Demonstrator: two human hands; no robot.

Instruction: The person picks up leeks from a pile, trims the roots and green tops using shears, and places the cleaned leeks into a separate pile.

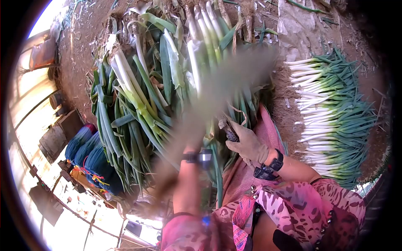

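Observation:
My right hand (248, 144), in a beige work glove, is closed round a thin, dark, stick-like thing (228, 131); its kind cannot be made out. A long grey-green blurred streak (222, 92) crosses the middle of the view, close to the camera. It hides most of my left hand, so its fingers do not show; a dark band (197, 157) sits on that wrist. In front of both hands lies a big heap of untrimmed leeks or large green onions (134, 83), with white stems, broad green leaves and some dry outer skins.
On the right, cleaned green onions (322, 117) lie in a long row, roots toward the heap. Bundles of blue-green strings (86, 146) stand at left. A pink cloth (255, 150) lies near my lap. Scraps litter the earthen ground (79, 54).

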